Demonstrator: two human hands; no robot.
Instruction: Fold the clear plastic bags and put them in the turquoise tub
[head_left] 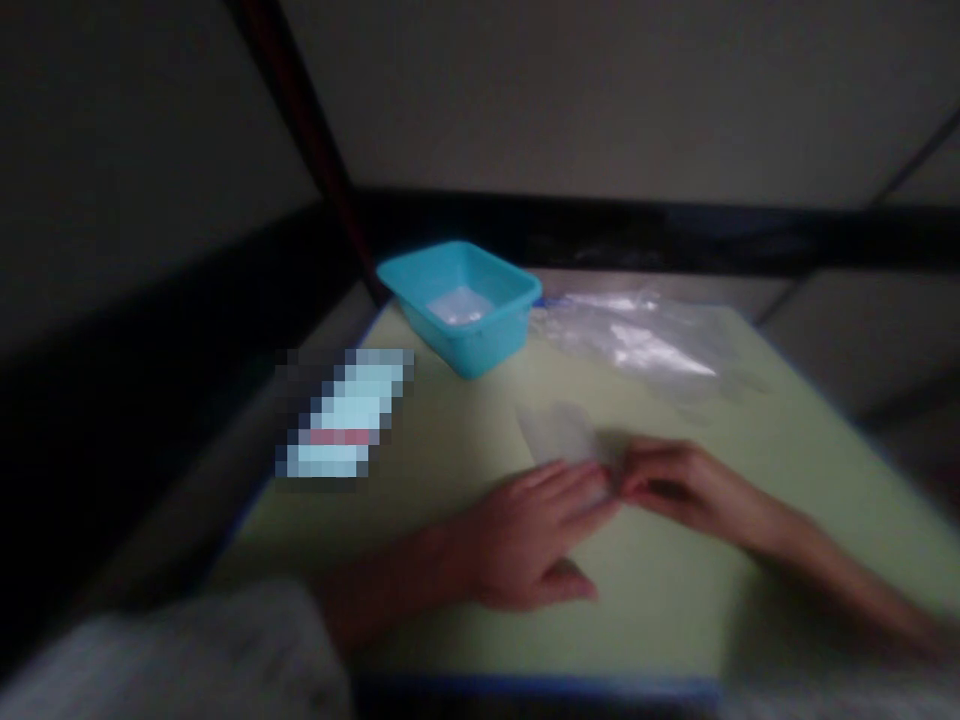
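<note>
A small clear plastic bag (559, 430) lies on the yellow table top in front of me, its outline blurred. My left hand (536, 535) rests flat over the near part of it, fingers stretched out and thumb apart. At the bag's right edge, my right hand (671, 482) has its fingers pinched together by the left fingertips. What sits inside that pinch is partly hidden, but it meets the plastic bag's edge.
A turquoise plastic basin (499, 343) stands at the back left with clear plastic (459, 305) inside. Shiny clear plastic bags (649, 345) lie at the back right. A pixelated, bright, phone-like panel (349, 415) is at the left edge of the yellow table (637, 640), which has blue edging.
</note>
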